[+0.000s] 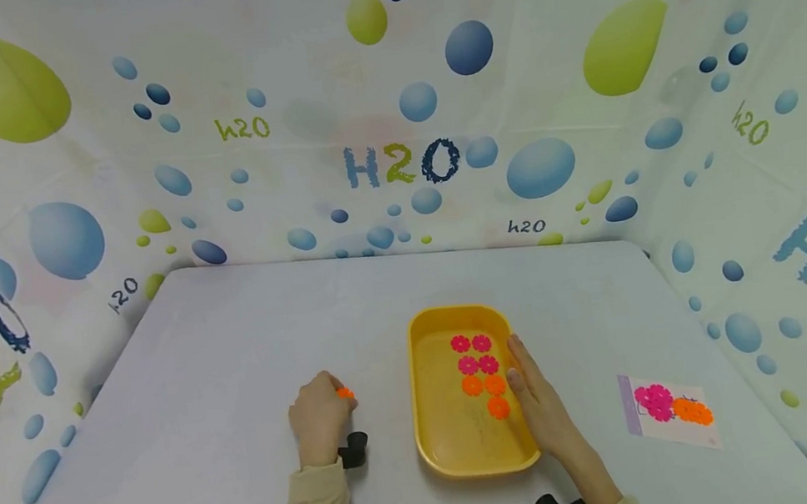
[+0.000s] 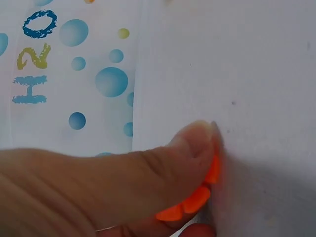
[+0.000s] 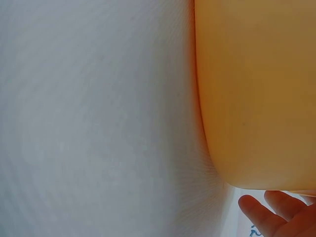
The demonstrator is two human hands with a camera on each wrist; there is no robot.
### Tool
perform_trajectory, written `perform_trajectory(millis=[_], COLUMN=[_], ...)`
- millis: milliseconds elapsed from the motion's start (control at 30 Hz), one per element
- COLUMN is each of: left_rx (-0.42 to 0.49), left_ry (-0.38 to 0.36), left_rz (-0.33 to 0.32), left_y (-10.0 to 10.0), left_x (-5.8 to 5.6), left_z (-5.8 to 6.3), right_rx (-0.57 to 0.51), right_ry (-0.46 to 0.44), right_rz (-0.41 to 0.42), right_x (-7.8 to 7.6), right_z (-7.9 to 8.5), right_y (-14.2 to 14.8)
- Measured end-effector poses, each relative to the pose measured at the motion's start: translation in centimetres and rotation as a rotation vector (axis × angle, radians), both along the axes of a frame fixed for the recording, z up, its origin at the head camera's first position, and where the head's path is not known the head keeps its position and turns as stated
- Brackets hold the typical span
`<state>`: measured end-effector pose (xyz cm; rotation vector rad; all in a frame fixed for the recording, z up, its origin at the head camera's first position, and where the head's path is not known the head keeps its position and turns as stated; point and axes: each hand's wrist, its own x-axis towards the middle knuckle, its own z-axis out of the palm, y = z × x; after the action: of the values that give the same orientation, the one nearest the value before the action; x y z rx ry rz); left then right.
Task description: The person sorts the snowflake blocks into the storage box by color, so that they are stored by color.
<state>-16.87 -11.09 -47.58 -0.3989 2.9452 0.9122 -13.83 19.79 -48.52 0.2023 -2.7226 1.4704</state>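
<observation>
My left hand [image 1: 320,418] pinches an orange flower-shaped piece [image 1: 345,393] between thumb and fingers, over the table left of the tray. Close up in the left wrist view, the thumb covers much of that orange flower piece [image 2: 196,200]. My right hand [image 1: 542,399] rests with extended fingers against the right side of a yellow tray [image 1: 443,449]. Inside the tray lie several pink flower pieces [image 1: 467,365] in two columns, with 3 orange flower pieces [image 1: 498,408] below them. The right wrist view shows the tray's outer wall [image 3: 261,98] and a few fingertips [image 3: 254,205] by it.
To the right of the tray lies a white card [image 1: 668,413] with a purple edge, bearing clustered pink and orange flower shapes. The white table [image 1: 290,316] is backed by a sheet [image 1: 306,71] with a bubble and H2O print, which also hangs at both sides.
</observation>
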Motion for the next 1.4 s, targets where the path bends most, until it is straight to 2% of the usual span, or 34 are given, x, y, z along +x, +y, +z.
perform_trajectory(millis=[267,533,800,1100,1400], left_rx=[0.132,0.186,0.281,0.298,0.314], left_ry=[-0.007,0.011,0.010,-0.021,-0.035], left_rz=[-0.011,-0.059,-0.120,-0.161,-0.193], left_y=[0.0,0.4,1.0,2.3,4.2], left_x=[-0.4,-1.0,-1.9,-3.3,-4.1], left_z=[0.6,2.7,4.7,6.2,7.2], right_rx=[0.007,0.010,0.018,0.014,0.014], right_ry=[-0.016,-0.015,-0.009,-0.016,-0.019], right_rz=[-0.006,-0.010,-0.006,-0.013,-0.016], right_x=[-0.1,-0.1,-0.1,-0.1,0.0], right_z=[0.0,0.0,-0.1,0.0,0.0], right_y=[0.0,0.0,0.0,0.0,-0.1])
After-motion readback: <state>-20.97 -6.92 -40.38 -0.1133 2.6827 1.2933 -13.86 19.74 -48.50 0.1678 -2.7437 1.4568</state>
